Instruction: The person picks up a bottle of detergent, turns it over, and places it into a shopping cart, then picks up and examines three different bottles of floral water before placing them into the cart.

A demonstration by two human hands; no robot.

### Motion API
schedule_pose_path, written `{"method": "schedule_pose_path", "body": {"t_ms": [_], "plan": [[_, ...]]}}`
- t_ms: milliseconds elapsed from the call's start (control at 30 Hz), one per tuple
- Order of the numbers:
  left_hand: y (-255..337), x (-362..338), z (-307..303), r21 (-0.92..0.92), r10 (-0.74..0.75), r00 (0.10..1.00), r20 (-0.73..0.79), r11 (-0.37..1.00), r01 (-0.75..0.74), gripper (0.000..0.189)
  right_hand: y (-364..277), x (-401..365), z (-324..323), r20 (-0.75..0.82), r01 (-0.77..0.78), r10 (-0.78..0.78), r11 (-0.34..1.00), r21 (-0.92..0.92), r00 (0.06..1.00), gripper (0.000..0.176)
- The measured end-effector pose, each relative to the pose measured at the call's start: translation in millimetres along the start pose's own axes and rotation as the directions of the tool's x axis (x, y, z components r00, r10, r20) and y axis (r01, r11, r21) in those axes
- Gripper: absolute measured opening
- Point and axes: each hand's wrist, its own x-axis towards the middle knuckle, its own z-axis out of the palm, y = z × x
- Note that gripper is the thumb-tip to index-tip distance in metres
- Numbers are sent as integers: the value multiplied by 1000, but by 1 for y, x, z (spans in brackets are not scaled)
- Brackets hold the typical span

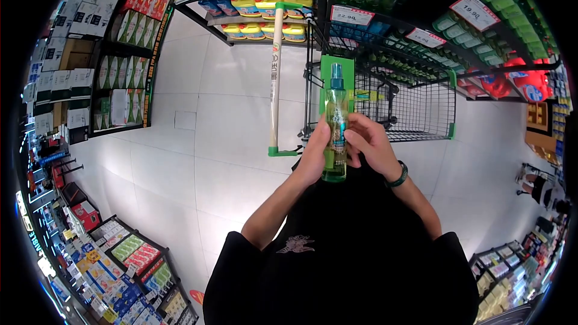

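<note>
Head view: left hand (pixel 313 154) and right hand (pixel 372 145) clasp a bottle (pixel 335 121); label (pixel 341 135) seems blurred.

Beside the left hand (pixel 313 153), a straight white, green-ended cart handle (pixel 276 84) bars the way, pale tiled floor (pixel 223 162) open beyond. A translucent green spray bottle (pixel 336 108) separates the right hand (pixel 370 141); a black wire cart (pixel 421 111) blocks ahead.

Bright light, soft glare on the floor (pixel 232 138), edges in fisheye distortion.
</note>
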Motion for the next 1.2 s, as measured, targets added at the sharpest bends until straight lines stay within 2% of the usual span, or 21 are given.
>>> {"method": "schedule_pose_path", "body": {"t_ms": [133,233,400,467,500,567,667,767,1100,1200], "plan": [[6,-1,0,29,-5,1000,-11,1000,5,61,11,0,1,-13,90,-91,994,-63,996,37],[3,0,1,5,-4,999,-49,1000,4,58,6,-2,1,7,30,-29,999,-19,1000,40],[4,6,7,3,28,994,-103,1000,-28,51,10,-2,-1,-20,41,-42,998,-40,999,46],[3,8,7,-82,-20,986,-163,997,6,48,11,-1,0,-24,59,-60,997,-57,998,47],[1,8,3,-82,-22,986,-164,997,9,48,11,-2,0,-22,40,-41,998,-41,999,49],[-3,11,-6,-148,-146,976,-159,981,123,58,11,-2,-1,-28,20,-21,1000,-23,999,51],[-3,16,-10,-159,-165,978,-127,977,144,65,16,-2,-3,9,-28,28,1000,-10,1000,58],[-1,17,-10,-166,-190,972,-136,972,167,67,22,-1,-6,-11,49,-51,993,-103,999,59],[1,20,-8,-145,-175,979,-102,977,159,68,20,1,-6,-38,99,-107,981,-165,994,59],[4,18,-7,-216,-165,983,-84,966,144,65,18,1,-4,-54,104,-112,986,-127,992,58]]}}
